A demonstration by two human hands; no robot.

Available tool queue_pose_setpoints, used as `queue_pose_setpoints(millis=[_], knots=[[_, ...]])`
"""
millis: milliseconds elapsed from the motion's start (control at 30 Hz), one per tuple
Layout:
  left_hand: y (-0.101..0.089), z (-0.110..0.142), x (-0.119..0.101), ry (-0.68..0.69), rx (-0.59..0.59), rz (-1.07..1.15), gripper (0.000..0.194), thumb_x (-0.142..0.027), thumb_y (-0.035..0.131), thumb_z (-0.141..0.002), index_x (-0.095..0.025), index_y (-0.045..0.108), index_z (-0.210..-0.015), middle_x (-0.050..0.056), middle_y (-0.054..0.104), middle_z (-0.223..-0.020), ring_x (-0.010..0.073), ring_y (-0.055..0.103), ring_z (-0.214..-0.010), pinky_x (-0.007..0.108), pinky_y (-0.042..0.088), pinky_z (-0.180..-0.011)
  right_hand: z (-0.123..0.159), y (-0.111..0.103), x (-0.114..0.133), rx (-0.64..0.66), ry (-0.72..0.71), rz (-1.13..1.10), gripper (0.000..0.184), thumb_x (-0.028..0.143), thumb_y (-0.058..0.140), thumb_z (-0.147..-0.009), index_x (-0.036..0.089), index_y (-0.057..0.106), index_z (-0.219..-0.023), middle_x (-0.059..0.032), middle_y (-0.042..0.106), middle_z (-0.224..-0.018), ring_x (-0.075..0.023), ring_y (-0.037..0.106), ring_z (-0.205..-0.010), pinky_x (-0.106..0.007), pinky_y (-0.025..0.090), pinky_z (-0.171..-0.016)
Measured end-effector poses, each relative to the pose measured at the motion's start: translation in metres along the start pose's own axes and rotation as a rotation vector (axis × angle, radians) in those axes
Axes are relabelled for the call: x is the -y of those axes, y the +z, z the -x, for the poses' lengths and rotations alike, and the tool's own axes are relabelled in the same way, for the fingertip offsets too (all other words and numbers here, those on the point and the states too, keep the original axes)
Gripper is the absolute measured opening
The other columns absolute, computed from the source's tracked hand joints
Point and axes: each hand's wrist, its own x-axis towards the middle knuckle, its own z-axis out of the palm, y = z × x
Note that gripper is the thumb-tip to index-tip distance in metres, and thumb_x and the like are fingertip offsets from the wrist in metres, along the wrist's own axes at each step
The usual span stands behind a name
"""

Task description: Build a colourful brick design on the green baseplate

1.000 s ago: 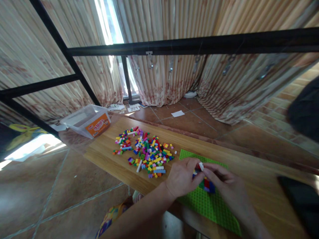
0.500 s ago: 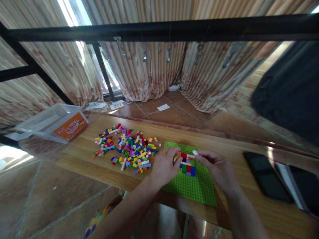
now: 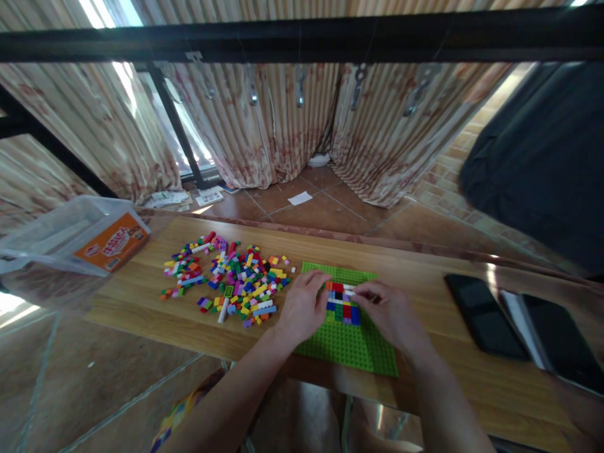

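A bright green studded baseplate [image 3: 349, 352] lies on the wooden table. Coloured toy bricks [image 3: 346, 313], among them red, blue, green and white ones, form a compact patch on it. My right hand [image 3: 389, 314] pinches a small white brick [image 3: 350, 292] at the upper right of that patch; fingertips partly cover it. At the patch's left side, my left hand [image 3: 304, 306] rests over the baseplate with thumb and forefinger apart, holding nothing visible. Its fingers hide the patch's left edge.
Many loose bricks [image 3: 245, 283] spread over the table [image 3: 410, 270] to the left. A clear plastic bin [image 3: 61, 223] with an orange label stands at the far left end. To the right lie a black tablet [image 3: 484, 314] and another dark device [image 3: 566, 340].
My right hand has brought the white brick down from above onto the patch's upper right. The left hand's thumb has drawn back a little from the bricks. The whole view has shifted slightly.
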Motion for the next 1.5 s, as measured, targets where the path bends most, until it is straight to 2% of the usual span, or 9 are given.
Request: queue_pose_setpoints(millis=[267, 467, 667, 767, 867, 1000, 1267, 1500], knots=[[0.002, 0.002, 0.003, 0.113, 0.054, -0.050, 0.032, -0.014, 0.051, -0.089, -0.020, 0.062, -0.119, 0.008, 0.058, -0.126, 0.0218, 0.054, -0.118, 0.041, 0.047, -0.104, -0.005, 0.007, 0.001, -0.067, 0.015, 0.029, 0.018, 0.036, 0.059, -0.080, 0.022, 0.069, -0.075, -0.0020, 0.066, -0.076, -0.0172, 0.060, -0.069, -0.030, 0.045, -0.068], [0.002, 0.005, -0.002, 0.182, 0.145, -0.200, 0.036, -0.020, 0.049, -0.093, -0.023, 0.058, -0.127, 0.010, 0.053, -0.134, 0.0248, 0.050, -0.123, 0.046, 0.043, -0.106, -0.005, 0.010, -0.004, -0.086, 0.053, 0.000, 0.017, 0.037, 0.061, -0.077, 0.021, 0.068, -0.078, -0.0027, 0.067, -0.076, -0.0179, 0.060, -0.068, -0.031, 0.046, -0.067], [0.006, 0.008, -0.005, 0.197, 0.157, -0.361, 0.036, -0.026, 0.044, -0.097, -0.028, 0.057, -0.130, 0.010, 0.052, -0.138, 0.0265, 0.050, -0.122, 0.047, 0.043, -0.102, -0.005, 0.011, -0.008, -0.077, 0.132, -0.081, 0.026, 0.043, 0.066, -0.073, 0.020, 0.070, -0.086, -0.0042, 0.071, -0.079, -0.0200, 0.064, -0.072, -0.034, 0.050, -0.070], [0.007, 0.008, -0.006, 0.192, 0.154, -0.406, 0.036, -0.026, 0.044, -0.097, -0.029, 0.057, -0.130, 0.010, 0.052, -0.137, 0.0267, 0.050, -0.120, 0.047, 0.043, -0.100, -0.006, 0.006, -0.011, -0.086, 0.154, -0.114, 0.033, 0.048, 0.064, -0.076, 0.020, 0.072, -0.092, -0.0057, 0.074, -0.084, -0.0213, 0.067, -0.077, -0.035, 0.051, -0.075], [0.008, 0.007, -0.008, 0.190, 0.148, -0.426, 0.035, -0.026, 0.043, -0.097, -0.029, 0.057, -0.129, 0.009, 0.053, -0.136, 0.0261, 0.051, -0.119, 0.046, 0.043, -0.099, -0.006, 0.004, -0.013, -0.079, 0.176, -0.110, 0.034, 0.048, 0.058, -0.080, 0.021, 0.075, -0.089, -0.0062, 0.076, -0.090, -0.0228, 0.069, -0.083, -0.035, 0.051, -0.079], [0.007, 0.006, -0.009, 0.197, 0.154, -0.451, 0.037, -0.024, 0.042, -0.097, -0.029, 0.056, -0.131, 0.009, 0.054, -0.136, 0.0261, 0.051, -0.119, 0.045, 0.044, -0.098, -0.008, 0.008, -0.019, -0.037, 0.204, -0.180, 0.033, 0.049, 0.060, -0.079, 0.022, 0.077, -0.087, -0.0055, 0.077, -0.090, -0.0236, 0.069, -0.084, -0.035, 0.051, -0.078], [0.005, 0.008, -0.016, 0.183, 0.189, -0.509, 0.039, -0.021, 0.042, -0.096, -0.029, 0.054, -0.132, 0.007, 0.055, -0.135, 0.0266, 0.049, -0.120, 0.047, 0.043, -0.097, -0.014, 0.017, -0.025, -0.089, 0.341, -0.391, 0.038, 0.054, 0.075, -0.060, 0.018, 0.077, -0.074, -0.0051, 0.074, -0.070, -0.0194, 0.063, -0.063, -0.030, 0.047, -0.058], [0.009, 0.010, -0.022, 0.140, 0.212, -0.543, 0.042, -0.019, 0.043, -0.093, -0.027, 0.052, -0.133, 0.010, 0.053, -0.137, 0.0300, 0.046, -0.124, 0.058, 0.037, -0.103, -0.014, 0.017, -0.025, -0.087, 0.347, -0.362, 0.040, 0.055, 0.074, -0.060, 0.018, 0.078, -0.074, -0.0064, 0.073, -0.070, -0.0185, 0.062, -0.060, -0.028, 0.045, -0.052]])
